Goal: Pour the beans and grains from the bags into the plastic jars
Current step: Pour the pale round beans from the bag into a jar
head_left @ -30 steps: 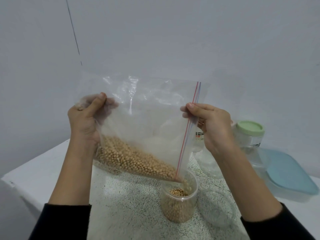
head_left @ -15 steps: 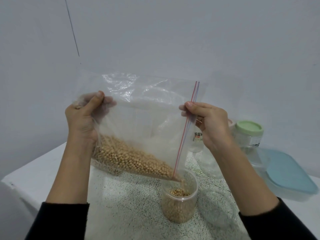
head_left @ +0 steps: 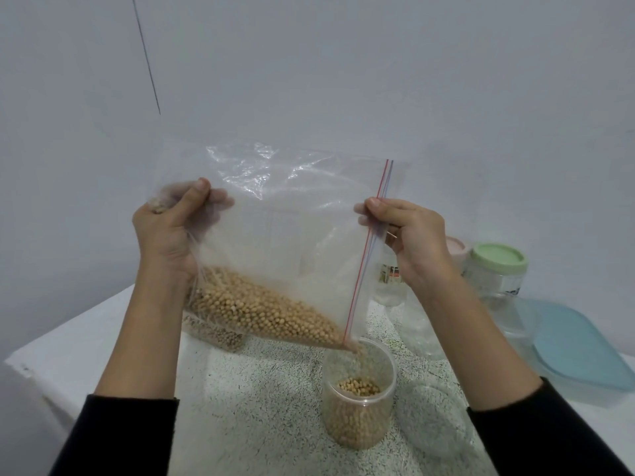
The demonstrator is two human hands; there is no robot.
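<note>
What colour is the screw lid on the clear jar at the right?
Pale green screw lid, seen best in the head view.

1. A plain pale grey wall [head_left: 343, 63] fills the view from 9 to 3 o'clock.
2. A thin dark line [head_left: 147, 56] runs down it at 11 o'clock.
3. A white table [head_left: 86, 338] with a speckled top spans 6 o'clock under soft, even light.

Home pantry corner: jars [head_left: 498, 273], food tub [head_left: 577, 355]

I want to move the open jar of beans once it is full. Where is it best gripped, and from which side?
Grip the jar round its clear wall, below the rim, coming from the right. It stands upright with its mouth open, and the bag hangs over it from the left, held by the left hand and right hand.
</note>
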